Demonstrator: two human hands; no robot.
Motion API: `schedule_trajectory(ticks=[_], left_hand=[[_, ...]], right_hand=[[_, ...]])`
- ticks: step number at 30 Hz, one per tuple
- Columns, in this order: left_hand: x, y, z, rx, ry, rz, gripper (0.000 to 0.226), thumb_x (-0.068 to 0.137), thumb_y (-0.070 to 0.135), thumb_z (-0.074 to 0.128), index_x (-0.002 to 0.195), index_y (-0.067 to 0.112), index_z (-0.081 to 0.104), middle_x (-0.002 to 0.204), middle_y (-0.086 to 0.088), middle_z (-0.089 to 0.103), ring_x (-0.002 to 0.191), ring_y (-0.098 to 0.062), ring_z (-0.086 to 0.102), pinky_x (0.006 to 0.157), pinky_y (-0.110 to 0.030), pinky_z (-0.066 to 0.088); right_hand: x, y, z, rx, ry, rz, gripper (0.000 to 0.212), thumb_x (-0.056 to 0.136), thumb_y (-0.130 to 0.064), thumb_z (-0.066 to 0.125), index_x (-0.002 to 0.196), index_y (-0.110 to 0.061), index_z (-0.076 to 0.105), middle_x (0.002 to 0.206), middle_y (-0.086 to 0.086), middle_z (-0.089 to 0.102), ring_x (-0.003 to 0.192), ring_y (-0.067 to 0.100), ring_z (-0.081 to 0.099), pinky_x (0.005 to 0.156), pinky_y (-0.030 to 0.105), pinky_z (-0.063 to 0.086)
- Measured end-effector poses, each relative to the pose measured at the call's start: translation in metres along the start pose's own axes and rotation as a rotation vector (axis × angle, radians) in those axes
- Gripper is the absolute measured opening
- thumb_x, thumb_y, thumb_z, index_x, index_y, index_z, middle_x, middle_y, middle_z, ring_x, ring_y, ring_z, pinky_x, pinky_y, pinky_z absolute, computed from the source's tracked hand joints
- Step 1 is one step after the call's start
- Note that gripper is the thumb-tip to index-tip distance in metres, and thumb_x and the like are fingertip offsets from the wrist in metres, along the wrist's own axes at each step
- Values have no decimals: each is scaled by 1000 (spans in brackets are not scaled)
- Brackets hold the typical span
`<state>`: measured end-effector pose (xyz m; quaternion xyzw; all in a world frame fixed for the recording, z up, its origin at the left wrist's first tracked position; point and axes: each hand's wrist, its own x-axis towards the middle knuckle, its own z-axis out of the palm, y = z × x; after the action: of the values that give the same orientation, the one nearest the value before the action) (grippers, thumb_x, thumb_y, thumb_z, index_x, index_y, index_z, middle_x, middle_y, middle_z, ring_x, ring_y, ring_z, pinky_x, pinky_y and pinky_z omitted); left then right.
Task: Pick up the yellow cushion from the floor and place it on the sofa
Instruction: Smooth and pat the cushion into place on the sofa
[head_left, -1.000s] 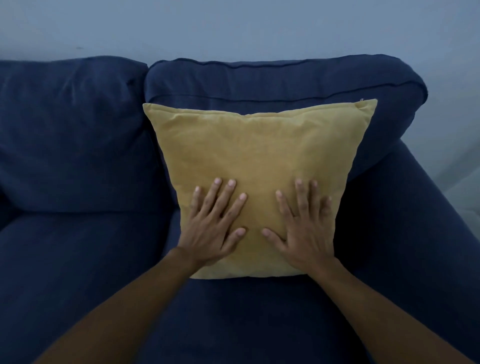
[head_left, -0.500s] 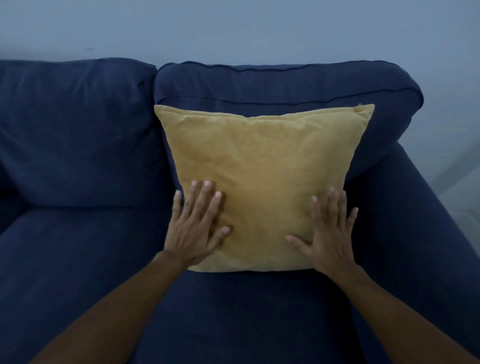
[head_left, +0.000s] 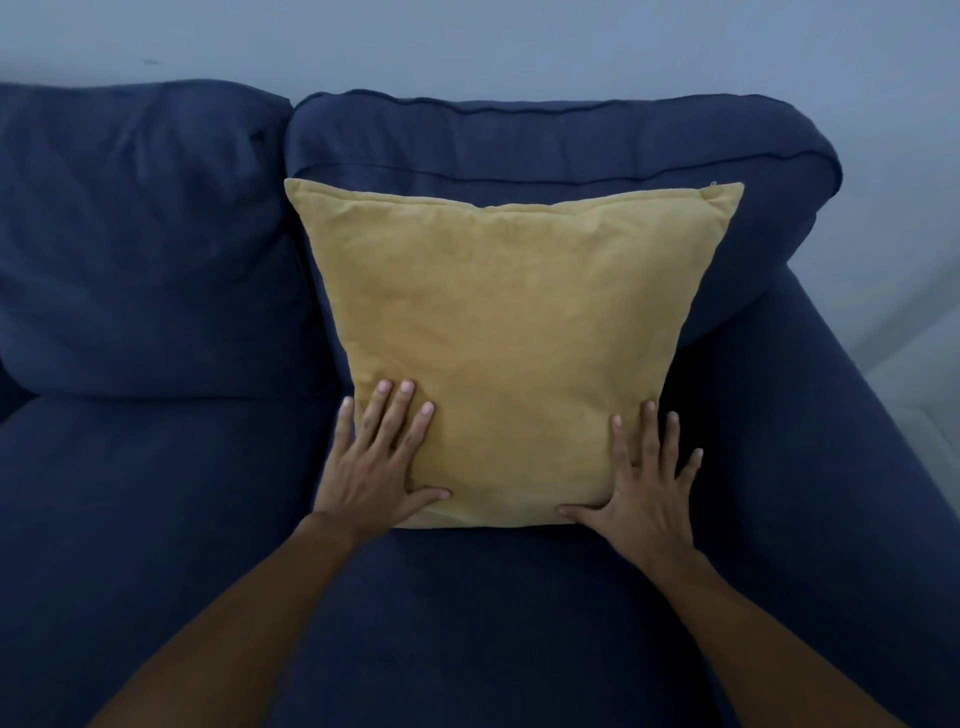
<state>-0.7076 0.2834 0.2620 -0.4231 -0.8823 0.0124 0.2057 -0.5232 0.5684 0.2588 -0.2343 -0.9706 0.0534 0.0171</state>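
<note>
The yellow cushion (head_left: 504, 353) already stands upright on the sofa (head_left: 156, 519) seat, leaning against the right back cushion (head_left: 545, 140) near the right armrest, with the left hand (head_left: 376, 467) and right hand (head_left: 647, 488) lying flat and open-fingered on its lower corners, grasping nothing, so only letting go seems left.

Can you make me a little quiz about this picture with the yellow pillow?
1. True or false: the square yellow fabric cushion is lying on the floor.
2. What does the cushion lean against? A) the dark blue fabric sofa's back cushion B) the sofa's armrest C) the wall
3. Fill in: the left hand and right hand rest flat on the cushion's lower ____.

Key: 1 false, it stands on the sofa seat; 2 A; 3 corners.
</note>
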Motion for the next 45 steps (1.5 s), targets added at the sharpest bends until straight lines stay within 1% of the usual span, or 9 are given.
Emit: schedule_trajectory(ticks=[3, 7, 12, 17, 27, 31, 36, 40, 45], left_hand=[[-7, -17, 0, 27, -26, -8, 111, 78, 88, 39, 160, 19, 8, 167, -14, 12, 154, -35, 13, 121, -63, 13], [-13, -26, -9, -25, 27, 0, 109, 80, 87, 39, 160, 20, 8, 168, -14, 6, 155, -36, 9, 122, -61, 8], [26, -11, -35, -122, 166, 28, 104, 84, 80, 45, 160, 21, 5, 167, -15, 7, 155, -38, 5, 120, -64, 11], [75, 12, -52, -161, 153, 30, 93, 89, 76, 38, 160, 20, 14, 167, -15, 9, 155, -36, 5, 122, -61, 6], [76, -49, -55, -54, -2, -38, 83, 94, 74, 20, 160, 25, 9, 169, -6, 0, 156, -29, -3, 123, -57, 1], [83, -62, -72, -94, 27, -109, 81, 94, 72, 18, 160, 26, 5, 169, -6, -4, 156, -30, -6, 123, -58, 0], [118, -42, -89, -114, 74, -19, 77, 98, 66, 20, 161, 24, 4, 169, -9, -2, 156, -32, -6, 123, -57, -1], [137, -25, -87, -134, 50, 20, 73, 100, 62, 14, 161, 22, 5, 169, -8, -1, 156, -31, -6, 123, -56, 2], [147, -36, -82, -108, -10, 23, 72, 100, 63, 9, 161, 25, 0, 170, -4, -6, 155, -28, -11, 124, -54, 0]], right_hand=[[-2, 18, -3, 3, -9, 18, 148, 50, -89, 66, 159, -21, -7, 167, 19, -6, 151, 47, -1, 108, 79, 13], [-8, 30, -11, 26, 81, -78, 140, 57, -92, 57, 160, -19, -2, 167, 21, -4, 152, 45, -3, 109, 78, 12], [18, -11, -48, 62, 266, -308, 132, 62, -92, 55, 158, -26, -8, 164, 23, -7, 152, 46, -4, 113, 73, 2], [56, -48, -77, -59, 257, -418, 128, 62, -94, 49, 159, -32, -5, 166, 15, -12, 152, 40, -13, 115, 68, -3], [68, 3, -94, -131, 186, -247, 129, 61, -99, 35, 161, -26, -1, 167, 15, -12, 152, 41, -12, 110, 78, 8], [73, 2, -114, -29, 266, -208, 117, 71, -95, 31, 160, -28, -5, 167, 15, -15, 152, 42, -11, 113, 74, 2], [96, -41, -137, 13, 314, -291, 98, 82, -86, 32, 159, -35, 0, 167, 10, -15, 152, 35, -17, 115, 69, -6], [111, -63, -136, -37, 288, -329, 97, 81, -88, 29, 159, -35, 6, 168, 8, -10, 152, 34, -17, 114, 69, -8], [123, -41, -134, -67, 260, -186, 98, 81, -90, 24, 158, -36, -2, 168, 5, -15, 152, 35, -19, 114, 70, -9]])
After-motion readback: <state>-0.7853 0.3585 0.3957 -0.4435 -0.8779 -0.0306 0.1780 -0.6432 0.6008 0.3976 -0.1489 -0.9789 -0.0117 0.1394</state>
